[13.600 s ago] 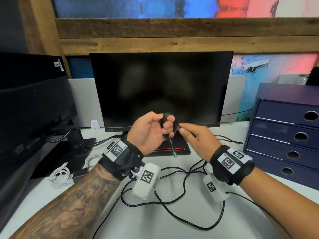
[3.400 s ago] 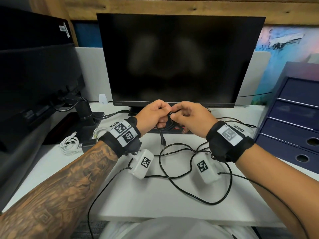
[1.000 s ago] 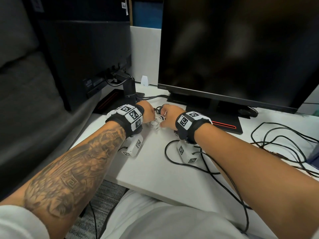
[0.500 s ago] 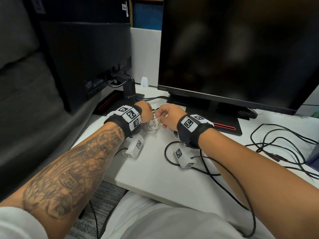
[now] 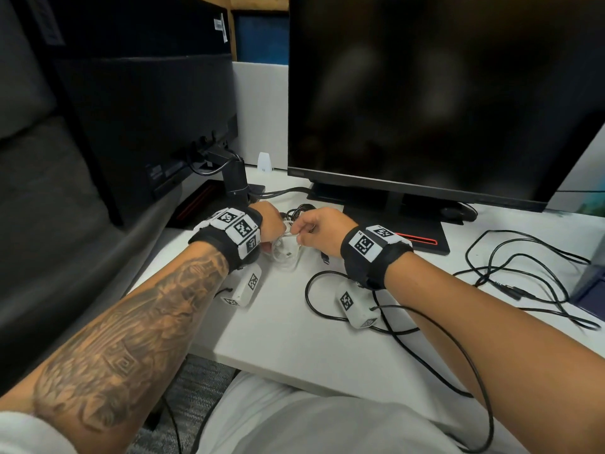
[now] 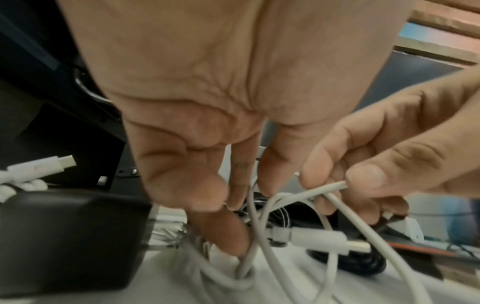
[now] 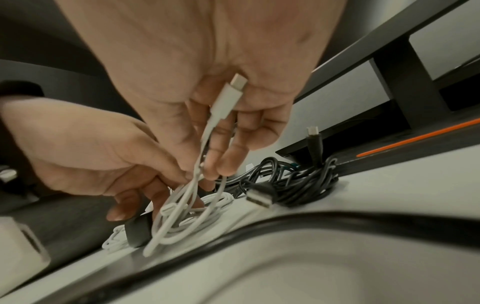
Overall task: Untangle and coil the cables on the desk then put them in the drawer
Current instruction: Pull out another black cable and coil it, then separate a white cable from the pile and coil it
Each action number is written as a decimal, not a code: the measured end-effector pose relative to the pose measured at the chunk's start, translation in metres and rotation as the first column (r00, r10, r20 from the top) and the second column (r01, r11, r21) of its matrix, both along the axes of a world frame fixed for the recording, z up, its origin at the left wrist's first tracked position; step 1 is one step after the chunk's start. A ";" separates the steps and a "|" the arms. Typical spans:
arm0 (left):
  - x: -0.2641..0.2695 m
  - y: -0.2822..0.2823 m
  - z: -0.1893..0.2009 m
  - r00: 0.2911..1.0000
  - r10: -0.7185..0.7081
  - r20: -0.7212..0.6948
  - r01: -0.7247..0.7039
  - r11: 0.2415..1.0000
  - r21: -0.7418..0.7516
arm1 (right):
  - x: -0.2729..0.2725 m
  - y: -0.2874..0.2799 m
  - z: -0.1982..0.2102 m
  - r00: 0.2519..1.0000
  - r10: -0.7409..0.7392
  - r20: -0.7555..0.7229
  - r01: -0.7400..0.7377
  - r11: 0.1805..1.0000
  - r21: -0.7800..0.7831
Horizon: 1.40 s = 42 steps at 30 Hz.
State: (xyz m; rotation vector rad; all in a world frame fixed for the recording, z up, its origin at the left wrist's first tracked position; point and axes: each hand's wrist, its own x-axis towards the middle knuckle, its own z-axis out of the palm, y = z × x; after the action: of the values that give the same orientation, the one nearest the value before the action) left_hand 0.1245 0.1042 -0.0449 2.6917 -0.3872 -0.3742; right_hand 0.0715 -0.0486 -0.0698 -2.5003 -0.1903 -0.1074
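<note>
only square codes mark the wrist bands (image 5: 363, 245); no readable writing.

A tangled cable (image 5: 284, 253) is held between both hands on the tabletop (image 5: 294, 335), before the monitor (image 5: 435, 93). A coiled cable (image 7: 298, 185) lies just behind it, and loose cables (image 5: 523, 276) are spread well to the right.

Both hands (image 6: 197, 115) in, seemingly, white cable (image 6: 262, 222)

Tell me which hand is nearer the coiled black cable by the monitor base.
Right. The right hand sits just in front of the coiled black cable; the left hand is farther left, over the white cable.
</note>
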 end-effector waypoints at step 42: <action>0.001 -0.014 -0.011 0.991 -0.114 0.073 0.101 0.982 0.162 | -0.001 -0.005 -0.004 0.997 -0.073 0.019 0.073 0.997 0.012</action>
State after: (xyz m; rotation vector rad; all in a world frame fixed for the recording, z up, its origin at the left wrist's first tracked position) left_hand 0.1256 0.0904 -0.0555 2.8556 -0.5503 -0.3392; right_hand 0.0710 -0.0538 -0.0737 -2.4960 -0.1063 -0.1623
